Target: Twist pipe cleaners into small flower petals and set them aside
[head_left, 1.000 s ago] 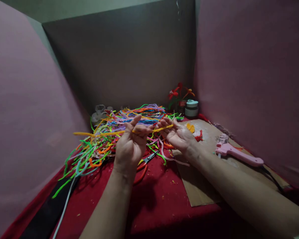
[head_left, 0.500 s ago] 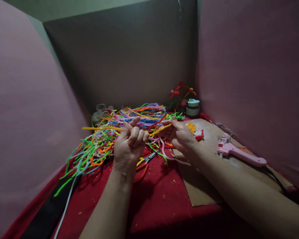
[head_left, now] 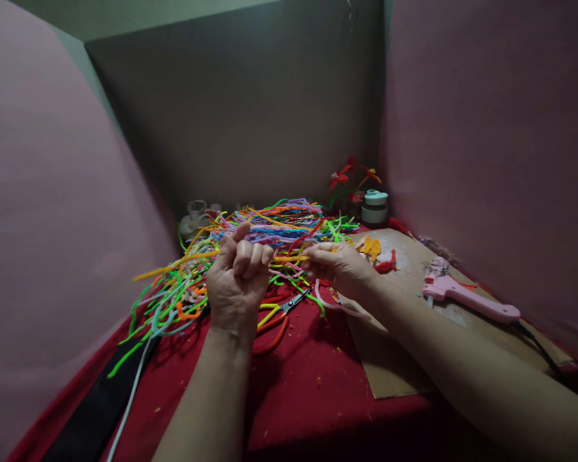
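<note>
Yellow-orange pipe cleaner [head_left: 289,258] stretches between the left hand [head_left: 239,277], whose grip is curled closed around it, and the right hand [head_left: 340,263], whose closed grip pinches it.

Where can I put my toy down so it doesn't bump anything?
The roomiest patch is the red cloth between the left forearm, the red-and-yellow-handled scissors and the flat brown cardboard; only crumbs lie there. The cardboard's near-left corner looks bare too. Behind the scissors it's crowded, with a heap of colourful fuzzy strands.
</note>
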The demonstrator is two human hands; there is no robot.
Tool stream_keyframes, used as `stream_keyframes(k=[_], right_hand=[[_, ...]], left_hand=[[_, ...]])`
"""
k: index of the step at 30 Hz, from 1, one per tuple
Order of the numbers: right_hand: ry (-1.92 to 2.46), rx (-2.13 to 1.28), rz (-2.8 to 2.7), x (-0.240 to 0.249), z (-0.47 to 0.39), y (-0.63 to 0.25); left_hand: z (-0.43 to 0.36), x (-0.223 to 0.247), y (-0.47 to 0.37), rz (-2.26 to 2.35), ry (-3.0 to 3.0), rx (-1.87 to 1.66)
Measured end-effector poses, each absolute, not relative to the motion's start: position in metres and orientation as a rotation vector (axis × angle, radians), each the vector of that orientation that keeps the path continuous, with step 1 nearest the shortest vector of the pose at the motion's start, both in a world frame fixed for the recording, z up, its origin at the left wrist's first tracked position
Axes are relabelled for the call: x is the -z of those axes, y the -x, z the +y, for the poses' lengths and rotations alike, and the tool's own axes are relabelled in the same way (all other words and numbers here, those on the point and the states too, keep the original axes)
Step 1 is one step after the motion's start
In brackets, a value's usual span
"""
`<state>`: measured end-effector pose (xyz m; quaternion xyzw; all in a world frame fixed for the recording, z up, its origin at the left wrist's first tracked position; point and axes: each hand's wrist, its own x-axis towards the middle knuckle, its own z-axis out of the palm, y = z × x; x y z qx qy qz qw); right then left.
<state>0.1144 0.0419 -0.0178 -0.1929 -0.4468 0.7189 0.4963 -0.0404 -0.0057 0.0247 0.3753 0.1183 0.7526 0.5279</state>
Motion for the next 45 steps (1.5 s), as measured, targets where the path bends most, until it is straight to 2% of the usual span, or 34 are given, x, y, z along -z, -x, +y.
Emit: stream_keyframes(k=[4, 9, 11, 21, 26, 38, 45], right_hand=[[0.464, -1.741, -1.021, 0.021, 0.043, -0.111], [0.410, -1.722, -0.971, 0.020, 0.041, -0.111], [0.395, -1.730, -1.000, 0.018, 0.039, -0.112], [0.460, -1.712, -1.198, 0.019, 0.031, -0.108], [0.472, -1.720, -1.200, 0.015, 0.028, -0.109], [0.358, -2.052, -1.074, 0.020, 0.031, -0.111], [0.329, -2.019, -1.168, 0.020, 0.029, -0.112]], left_hand=[[-0.003, -0.022, 0.036, 0.379, -1.047, -1.819], [0.001, -0.008, 0.030, 1.011, -1.402, -1.641], [0.001, -0.006, 0.030, 1.104, -1.436, -1.605], [-0.002, -0.015, 0.032, 0.916, -1.207, -1.634], [-0.001, -0.011, 0.033, 0.955, -1.299, -1.472], [-0.001, -0.009, 0.035, 0.988, -1.374, -1.298], [-0.002, -0.010, 0.035, 1.035, -1.420, -1.244]])
